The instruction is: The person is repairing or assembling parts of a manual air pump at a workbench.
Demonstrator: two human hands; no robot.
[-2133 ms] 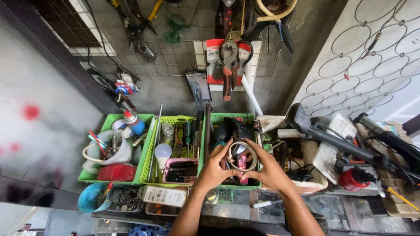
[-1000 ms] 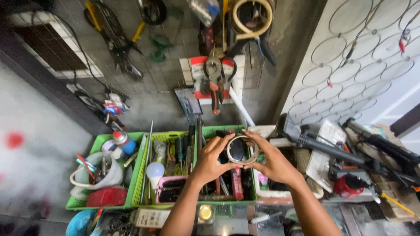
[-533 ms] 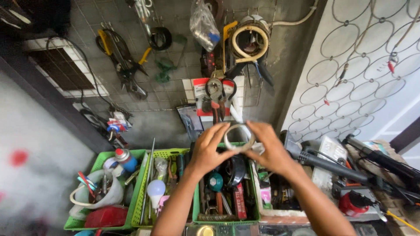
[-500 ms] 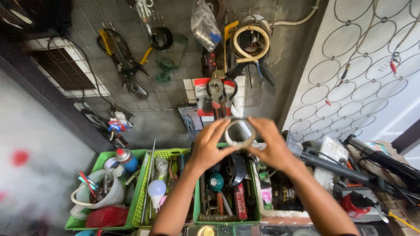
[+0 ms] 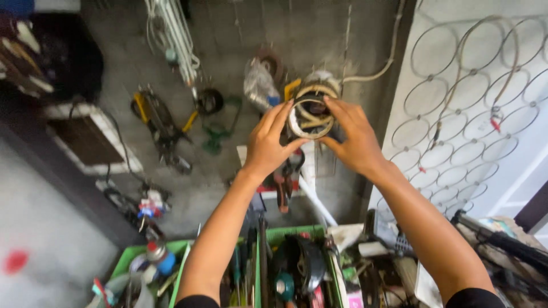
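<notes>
Fingers of the left hand (image 5: 268,145) and right hand (image 5: 355,140) pinch opposite rims of a grey tape roll (image 5: 310,118), raised against the tool wall (image 5: 228,63), just beside a coiled hose (image 5: 319,85). Keep both pinches even and the roll level; a slack side could drop it into the green bins (image 5: 285,235) below.

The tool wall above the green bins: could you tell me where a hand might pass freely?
Bare wall lies between the yellow-handled tool and the green bins. It is crowded around both hands, left hand and right hand, gripping the ring.
</notes>
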